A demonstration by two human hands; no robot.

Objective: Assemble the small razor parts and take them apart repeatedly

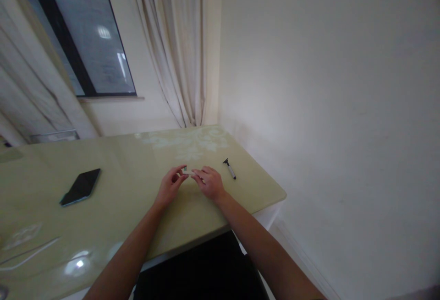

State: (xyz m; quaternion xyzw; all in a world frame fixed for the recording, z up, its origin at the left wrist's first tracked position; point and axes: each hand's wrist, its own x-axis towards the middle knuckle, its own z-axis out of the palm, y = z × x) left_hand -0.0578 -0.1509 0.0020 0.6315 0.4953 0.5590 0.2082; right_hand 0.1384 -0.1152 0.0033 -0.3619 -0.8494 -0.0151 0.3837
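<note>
Over the tabletop, my left hand (171, 184) and my right hand (210, 182) meet close together, fingertips pinched. Between them is a small, thin whitish piece (189, 172) with a dark and greenish part at its left end. It is too small for me to name. My left thumb and index finger grip that left end, while my right fingers close on the other end and partly cover it. A razor (230, 170) with a black head and a grey handle lies to the right of my right hand, apart from it.
A dark tablet or phone (81, 187) with a light blue edge lies at the left of the pale green, glossy table (130, 217). Thin pale strips (32, 252) lie at the lower left. A white wall (309, 107) borders the right side; curtains (178, 48) hang behind.
</note>
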